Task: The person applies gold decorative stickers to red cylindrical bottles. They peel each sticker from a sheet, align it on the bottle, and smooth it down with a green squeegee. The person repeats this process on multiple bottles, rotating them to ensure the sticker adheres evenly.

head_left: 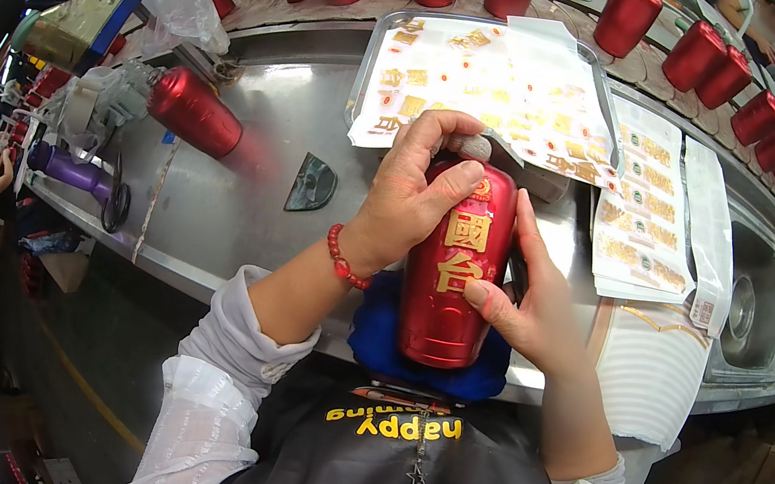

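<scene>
Both forearms rise from the lower edge and meet over the near rim of the steel desk. The left hand, a red bead bracelet on its wrist, is curled around the neck and shoulder of one red ceramic bottle with gold characters, gripping it. The right hand cups the bottle's right side, thumb pressed on the front. The bottle stands on a blue cloth. One more red bottle lies on its side at the left. Behind, one tray holds label sheets.
</scene>
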`<move>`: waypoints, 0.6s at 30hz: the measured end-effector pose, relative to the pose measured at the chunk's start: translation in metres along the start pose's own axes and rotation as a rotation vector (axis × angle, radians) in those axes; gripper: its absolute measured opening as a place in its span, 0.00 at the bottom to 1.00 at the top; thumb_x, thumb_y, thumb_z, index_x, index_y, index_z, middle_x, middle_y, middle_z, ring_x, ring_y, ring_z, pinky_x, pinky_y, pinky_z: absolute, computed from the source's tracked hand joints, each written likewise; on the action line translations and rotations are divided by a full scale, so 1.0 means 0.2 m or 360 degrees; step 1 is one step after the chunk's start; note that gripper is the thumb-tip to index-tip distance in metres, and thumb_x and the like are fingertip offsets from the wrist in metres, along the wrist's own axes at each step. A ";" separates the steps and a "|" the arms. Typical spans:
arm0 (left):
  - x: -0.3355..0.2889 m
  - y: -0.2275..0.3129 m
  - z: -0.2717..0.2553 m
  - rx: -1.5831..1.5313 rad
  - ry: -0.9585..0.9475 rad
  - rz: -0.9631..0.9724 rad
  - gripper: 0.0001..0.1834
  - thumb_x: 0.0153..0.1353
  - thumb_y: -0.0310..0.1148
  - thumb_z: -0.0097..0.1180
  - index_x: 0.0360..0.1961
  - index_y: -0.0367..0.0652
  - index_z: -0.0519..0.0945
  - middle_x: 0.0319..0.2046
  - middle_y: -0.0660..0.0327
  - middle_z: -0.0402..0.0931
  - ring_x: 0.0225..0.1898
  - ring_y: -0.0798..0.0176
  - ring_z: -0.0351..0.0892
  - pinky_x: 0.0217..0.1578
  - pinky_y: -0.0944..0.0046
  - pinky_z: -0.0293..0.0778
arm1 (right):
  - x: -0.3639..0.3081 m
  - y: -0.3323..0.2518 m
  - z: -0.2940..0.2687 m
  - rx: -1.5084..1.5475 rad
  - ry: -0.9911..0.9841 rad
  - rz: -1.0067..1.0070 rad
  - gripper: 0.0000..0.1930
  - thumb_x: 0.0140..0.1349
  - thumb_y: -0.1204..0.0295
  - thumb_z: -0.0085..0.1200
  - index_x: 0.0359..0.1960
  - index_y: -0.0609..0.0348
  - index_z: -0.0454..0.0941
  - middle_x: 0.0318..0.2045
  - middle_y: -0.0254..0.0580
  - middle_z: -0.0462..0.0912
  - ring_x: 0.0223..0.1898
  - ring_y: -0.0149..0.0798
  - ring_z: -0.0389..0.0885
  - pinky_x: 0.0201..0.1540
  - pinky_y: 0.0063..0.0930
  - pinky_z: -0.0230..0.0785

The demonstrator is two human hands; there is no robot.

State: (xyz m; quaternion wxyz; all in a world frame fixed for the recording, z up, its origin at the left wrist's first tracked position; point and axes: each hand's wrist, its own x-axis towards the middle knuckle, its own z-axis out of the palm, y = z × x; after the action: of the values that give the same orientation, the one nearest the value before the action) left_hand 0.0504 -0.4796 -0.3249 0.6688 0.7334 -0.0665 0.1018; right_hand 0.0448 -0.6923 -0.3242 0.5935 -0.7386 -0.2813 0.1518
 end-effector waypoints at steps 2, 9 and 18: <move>0.00 0.00 0.00 -0.0037 0.0001 -0.0019 0.21 0.70 0.28 0.54 0.62 0.40 0.67 0.50 0.60 0.74 0.51 0.70 0.72 0.55 0.68 0.70 | 0.00 0.02 0.00 0.0019 0.0006 -0.0002 0.55 0.59 0.53 0.66 0.75 0.74 0.45 0.68 0.68 0.65 0.71 0.54 0.64 0.71 0.37 0.56; -0.01 0.00 0.01 -0.0216 -0.0002 -0.0027 0.21 0.70 0.27 0.53 0.63 0.39 0.67 0.52 0.59 0.74 0.52 0.69 0.73 0.56 0.67 0.71 | 0.00 0.00 0.00 -0.0033 0.0007 0.0001 0.55 0.59 0.52 0.66 0.75 0.74 0.46 0.68 0.68 0.65 0.71 0.54 0.64 0.71 0.38 0.56; -0.06 0.05 -0.02 0.0388 0.0075 0.0464 0.20 0.70 0.36 0.55 0.60 0.40 0.74 0.50 0.57 0.76 0.52 0.62 0.72 0.57 0.60 0.69 | 0.00 0.00 0.00 -0.0082 0.0000 -0.0034 0.54 0.59 0.52 0.66 0.75 0.73 0.46 0.67 0.68 0.66 0.69 0.55 0.67 0.70 0.38 0.58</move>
State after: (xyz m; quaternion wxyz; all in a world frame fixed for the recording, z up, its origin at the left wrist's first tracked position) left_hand 0.0363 -0.4769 -0.3176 0.5545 0.7891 -0.1435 0.2221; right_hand 0.0450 -0.6927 -0.3240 0.5759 -0.7506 -0.2930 0.1383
